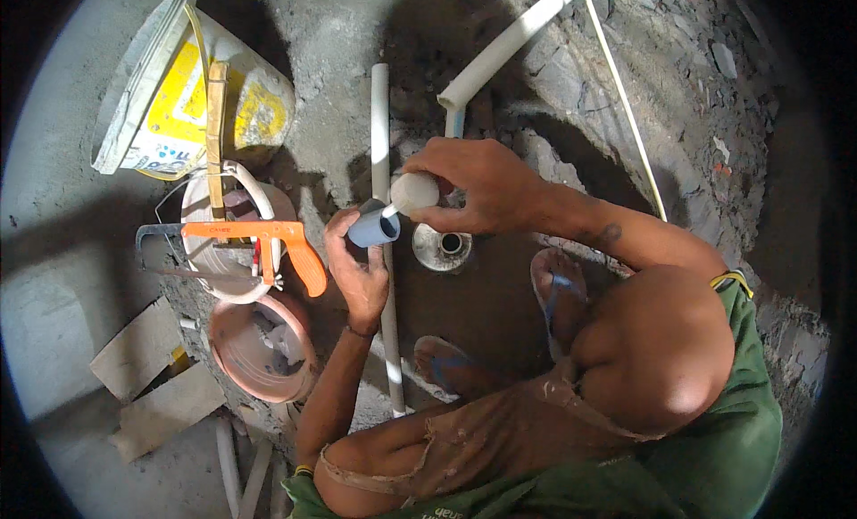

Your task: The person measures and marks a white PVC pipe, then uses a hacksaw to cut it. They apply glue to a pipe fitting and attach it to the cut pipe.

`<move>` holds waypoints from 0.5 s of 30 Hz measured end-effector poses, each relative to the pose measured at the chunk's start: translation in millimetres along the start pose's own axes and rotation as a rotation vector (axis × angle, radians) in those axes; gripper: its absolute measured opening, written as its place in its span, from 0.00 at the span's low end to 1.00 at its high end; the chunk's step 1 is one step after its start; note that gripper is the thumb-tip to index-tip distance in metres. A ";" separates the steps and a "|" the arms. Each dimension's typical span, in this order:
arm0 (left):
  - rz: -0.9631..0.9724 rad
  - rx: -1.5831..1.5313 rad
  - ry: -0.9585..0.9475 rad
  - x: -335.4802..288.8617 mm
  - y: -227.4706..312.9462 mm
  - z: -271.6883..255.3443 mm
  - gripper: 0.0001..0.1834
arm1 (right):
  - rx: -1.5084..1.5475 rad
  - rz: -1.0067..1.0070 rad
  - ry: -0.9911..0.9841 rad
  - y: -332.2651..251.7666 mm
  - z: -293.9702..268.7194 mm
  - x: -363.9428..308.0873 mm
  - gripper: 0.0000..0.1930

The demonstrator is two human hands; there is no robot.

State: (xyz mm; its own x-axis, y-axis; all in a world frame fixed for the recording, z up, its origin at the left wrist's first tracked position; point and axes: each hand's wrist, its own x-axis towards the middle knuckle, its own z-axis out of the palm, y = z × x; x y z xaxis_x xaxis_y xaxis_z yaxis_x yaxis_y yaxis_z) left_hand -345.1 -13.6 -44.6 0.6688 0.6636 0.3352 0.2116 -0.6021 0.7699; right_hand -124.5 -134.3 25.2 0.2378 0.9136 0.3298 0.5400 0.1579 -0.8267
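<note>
My left hand (359, 274) is closed around a short blue-grey pipe fitting (368, 231), its open end turned up to the right. My right hand (486, 184) pinches a round, pale lid (415, 191). A short whitish stem or applicator (389, 212) sticks out from the lid and reaches the fitting's rim. Below my right hand stands a round metal can (437, 258) with an open dark mouth. A long white pipe (381, 126) lies behind the fitting, running from the far side toward my feet.
A white and yellow bucket (259, 99) lies tipped at far left. An orange hacksaw (290, 238) rests across a white bucket (192, 202); a pinkish bucket (234, 358) holds rubble. An angled white pipe (509, 50) rises at the far side beside broken rubble (643, 82). Cardboard pieces (170, 407) lie left.
</note>
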 end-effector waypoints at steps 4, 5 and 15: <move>-0.040 -0.057 0.014 1.9 -2.6 3.7 0.24 | -0.011 0.077 -0.128 0.4 -4.9 1.6 0.20; -0.021 -0.034 0.024 1.0 -7.4 4.1 0.25 | 0.055 0.129 -0.114 -0.4 -3.9 2.3 0.21; -0.472 -0.459 0.021 3.6 -1.0 19.7 0.20 | 0.101 0.265 0.112 15.0 -10.9 -18.3 0.24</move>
State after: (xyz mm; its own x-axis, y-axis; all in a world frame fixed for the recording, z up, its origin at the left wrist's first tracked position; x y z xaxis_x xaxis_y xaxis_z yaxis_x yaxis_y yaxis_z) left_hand -328.8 -19.3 -54.9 0.5638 0.8212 -0.0880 0.1502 0.0028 0.9886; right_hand -111.9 -152.7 11.6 0.4499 0.8821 0.1399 0.3653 -0.0389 -0.9301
